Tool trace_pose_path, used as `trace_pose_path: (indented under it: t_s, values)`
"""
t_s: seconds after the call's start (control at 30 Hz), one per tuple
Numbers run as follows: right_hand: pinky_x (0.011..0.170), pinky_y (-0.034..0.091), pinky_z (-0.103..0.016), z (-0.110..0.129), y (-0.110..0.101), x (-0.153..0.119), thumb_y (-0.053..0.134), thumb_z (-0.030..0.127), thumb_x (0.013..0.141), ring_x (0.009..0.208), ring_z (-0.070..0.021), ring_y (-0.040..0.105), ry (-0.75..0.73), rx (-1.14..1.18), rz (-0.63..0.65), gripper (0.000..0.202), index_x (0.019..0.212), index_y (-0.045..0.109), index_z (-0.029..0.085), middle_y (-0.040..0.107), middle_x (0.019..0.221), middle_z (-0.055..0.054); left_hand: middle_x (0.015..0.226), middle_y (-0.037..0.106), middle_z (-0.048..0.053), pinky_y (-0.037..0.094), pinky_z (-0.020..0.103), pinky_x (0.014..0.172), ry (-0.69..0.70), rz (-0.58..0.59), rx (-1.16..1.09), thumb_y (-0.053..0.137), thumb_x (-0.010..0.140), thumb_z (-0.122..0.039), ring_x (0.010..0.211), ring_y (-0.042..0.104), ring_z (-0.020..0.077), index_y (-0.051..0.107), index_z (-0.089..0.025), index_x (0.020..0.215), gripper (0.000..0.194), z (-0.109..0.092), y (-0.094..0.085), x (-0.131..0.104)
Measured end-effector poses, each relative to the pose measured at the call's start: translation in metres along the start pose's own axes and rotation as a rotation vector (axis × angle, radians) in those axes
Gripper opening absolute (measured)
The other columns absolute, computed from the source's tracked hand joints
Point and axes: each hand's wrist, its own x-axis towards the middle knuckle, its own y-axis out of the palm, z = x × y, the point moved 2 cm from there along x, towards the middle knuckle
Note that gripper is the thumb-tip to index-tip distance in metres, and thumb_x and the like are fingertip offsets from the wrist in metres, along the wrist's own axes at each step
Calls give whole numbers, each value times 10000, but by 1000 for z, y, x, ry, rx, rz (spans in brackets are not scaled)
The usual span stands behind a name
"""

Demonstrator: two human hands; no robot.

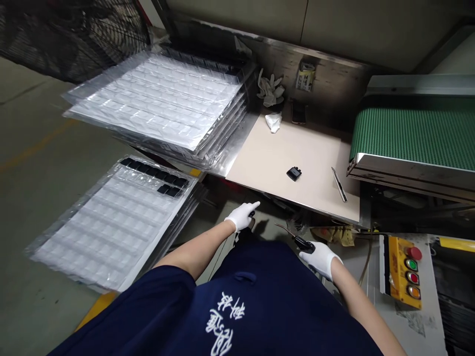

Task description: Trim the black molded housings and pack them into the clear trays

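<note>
Where the conveyor (415, 131) ends, a board (260, 148) bears a black piece (294, 173)

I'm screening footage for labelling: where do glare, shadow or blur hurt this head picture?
Head view: glare streaks the upper tray stack; head view: the fan at upper left is dark and soft, the smartphone sinks into shadow; head view: the small dark thing at the left hand is too dim to identify, but the black-handled tool in the right hand shows its outline.

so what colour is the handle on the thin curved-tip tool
The tool handle is black, best in head view.
</note>
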Motion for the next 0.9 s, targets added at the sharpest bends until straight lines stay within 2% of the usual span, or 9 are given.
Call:
trace_pose_path:
  t_s: [0.13,0.23,0.4,0.5,0.57,0.67,0.77,0.9]
  values:
    - [565,405,-255,1,7,-3,621,259,818,606,-159,598,3,-6,14,109,856,713,215,684,701,-15,1405,577,124,498,565,1045,-12,66,31,646,959,-363,1240,590,301,553,-208,1390,468,4,5,-10]
    - [580,409,-258,3,9,-3,634,259,803,612,-161,608,17,-16,20,110,852,722,215,693,718,-18,1386,592,122,505,558,1038,-39,65,-66,653,955,-362,1226,601,296,567,-201,1373,456,3,14,-12]
    - [613,414,-249,2,11,-8,654,287,807,673,-164,637,7,-30,26,127,883,734,225,711,765,-10,1287,642,110,584,462,916,-204,-90,-406,639,968,-355,1091,660,244,614,-175,1280,361,-3,22,-1]
    - [642,428,-262,5,13,-9,673,319,828,724,-178,651,-12,-61,37,122,859,728,215,712,787,-13,1201,668,97,611,407,824,-311,-178,-569,633,974,-355,987,684,214,613,-158,1259,347,-3,17,7]
    - [687,468,-280,9,15,-9,681,349,866,745,-175,654,-33,-79,53,159,855,714,193,705,801,-15,1191,670,95,613,397,812,-342,-210,-592,632,975,-351,974,686,209,613,-157,1256,342,-4,10,9]
    - [773,535,-341,13,15,-7,664,396,939,795,-171,663,-32,-86,54,227,919,695,172,704,876,-27,1247,651,103,598,433,869,-315,-201,-473,640,968,-352,1041,671,230,611,-167,1268,354,-8,-3,8]
    - [840,557,-372,13,13,-8,653,419,966,896,-194,684,-30,-55,33,251,970,696,172,710,960,-31,1318,622,107,514,517,1015,-198,-121,-256,665,940,-314,1201,604,281,603,-201,1318,399,-18,-11,3]
    - [826,567,-369,2,11,-6,654,429,967,863,-185,694,-25,40,11,264,982,703,170,722,940,-30,1293,628,136,384,576,1115,-81,-23,-26,664,808,-159,1323,503,365,539,-278,1454,669,-35,-16,-4]
